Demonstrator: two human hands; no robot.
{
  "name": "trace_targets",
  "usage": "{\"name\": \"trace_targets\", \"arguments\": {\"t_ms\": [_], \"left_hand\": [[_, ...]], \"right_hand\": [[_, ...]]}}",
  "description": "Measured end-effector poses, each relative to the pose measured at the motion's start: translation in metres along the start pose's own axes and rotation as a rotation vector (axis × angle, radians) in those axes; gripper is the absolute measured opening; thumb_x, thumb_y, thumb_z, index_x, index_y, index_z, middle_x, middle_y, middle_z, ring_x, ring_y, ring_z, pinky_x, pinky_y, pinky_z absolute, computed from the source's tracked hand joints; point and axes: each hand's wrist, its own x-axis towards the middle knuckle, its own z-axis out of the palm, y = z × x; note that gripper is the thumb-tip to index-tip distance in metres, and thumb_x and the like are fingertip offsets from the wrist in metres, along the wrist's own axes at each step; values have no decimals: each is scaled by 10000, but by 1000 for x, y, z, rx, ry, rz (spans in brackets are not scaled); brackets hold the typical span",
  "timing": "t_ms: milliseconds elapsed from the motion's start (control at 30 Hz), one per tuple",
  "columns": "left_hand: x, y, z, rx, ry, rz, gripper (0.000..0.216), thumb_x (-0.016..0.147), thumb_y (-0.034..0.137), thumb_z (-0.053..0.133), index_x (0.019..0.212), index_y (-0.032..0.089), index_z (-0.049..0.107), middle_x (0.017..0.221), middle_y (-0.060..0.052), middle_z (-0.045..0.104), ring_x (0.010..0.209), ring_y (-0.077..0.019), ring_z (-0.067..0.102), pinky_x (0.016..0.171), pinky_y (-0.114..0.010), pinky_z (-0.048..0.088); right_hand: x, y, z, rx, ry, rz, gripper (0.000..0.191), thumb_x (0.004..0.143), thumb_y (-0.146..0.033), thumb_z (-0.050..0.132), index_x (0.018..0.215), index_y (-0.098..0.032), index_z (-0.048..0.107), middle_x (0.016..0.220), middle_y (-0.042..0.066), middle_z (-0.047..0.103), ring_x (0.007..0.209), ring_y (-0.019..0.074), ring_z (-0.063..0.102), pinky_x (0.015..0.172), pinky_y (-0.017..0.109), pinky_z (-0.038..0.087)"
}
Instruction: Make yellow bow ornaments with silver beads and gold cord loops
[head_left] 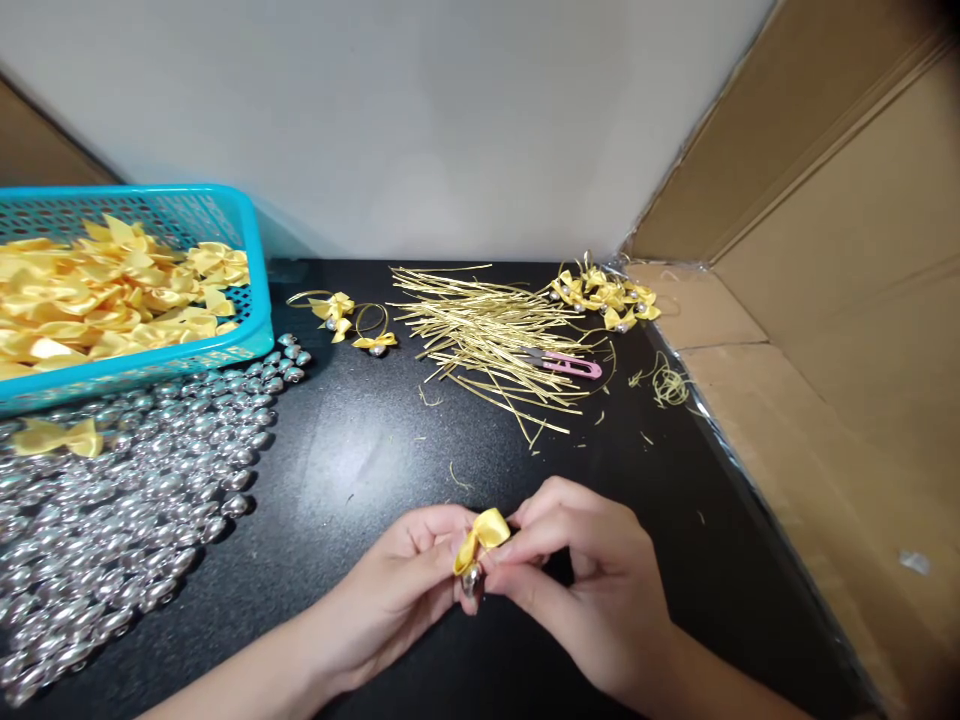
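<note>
Near the front of the black table, a yellow ribbon bow (489, 530) and a shiny silver bead (472, 580) are together between my hands. My left hand (420, 570) pinches the bow and bead from the left, with the thumb at the bow's side. The fingertips of my right hand (592, 570) press together at the right side of the bow, close to the bead. Whether a gold cord runs through them is hidden by the fingers.
A turquoise basket (259, 270) of yellow bows (112, 290) stands at left, many silver beads (150, 460) before it. Gold cords (480, 320) and pink thread snips (570, 365) lie behind. Bow-and-bead loops (607, 295) sit back right; cardboard (825, 250) walls the right side.
</note>
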Motion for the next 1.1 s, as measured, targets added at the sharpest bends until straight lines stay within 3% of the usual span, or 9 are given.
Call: {"name": "trace_targets", "arguments": {"t_ms": [133, 400, 600, 767, 933, 1100], "left_hand": [[1, -1, -1, 9, -12, -3, 251, 675, 377, 832, 666, 141, 747, 569, 15, 610, 490, -45, 469, 508, -147, 371], [0, -3, -2, 72, -3, -1, 235, 671, 379, 833, 708, 158, 763, 598, 10, 635, 520, -65, 527, 538, -174, 407], [0, -5, 1, 120, 43, 67, 307, 739, 447, 761, 714, 141, 770, 593, -16, 633, 548, -97, 528, 565, -206, 420], [-5, -4, -8, 375, 9, 192, 330, 732, 423, 772, 967, 192, 777, 740, -42, 704, 662, -142, 570, 648, -237, 443], [-10, -3, -8, 528, 56, 262, 268, 811, 416, 694, 970, 218, 780, 733, -36, 708, 668, -155, 577, 651, -242, 450], [-10, -1, -1, 675, 50, 311, 266, 875, 403, 615, 960, 218, 787, 739, -53, 733, 682, -169, 608, 659, -239, 467]], "right_hand": [[0, 0, 1, -1, 12, 56, 144, 682, -104, 795, 713, -198, 690, 655, -10, 618, 621, 115, 594, 566, 213, 474], [0, 1, -1, 50, -41, 299, 272, 651, -114, 778, 875, -232, 679, 1011, 31, 597, 984, 196, 614, 865, 321, 480], [4, 1, -2, 25, -134, 383, 252, 658, -167, 755, 888, -194, 655, 903, 29, 634, 866, 188, 612, 793, 324, 480], [3, 2, -1, 39, -83, 452, 279, 613, -162, 756, 846, -193, 606, 857, 11, 614, 815, 173, 594, 755, 309, 488], [3, 6, -3, 207, -116, 602, 397, 569, -217, 827, 904, -185, 617, 880, 21, 643, 851, 180, 618, 811, 323, 493], [6, 11, -4, 481, -224, 747, 389, 633, -403, 828, 902, -159, 688, 790, 20, 652, 719, 146, 611, 688, 279, 487]]}}
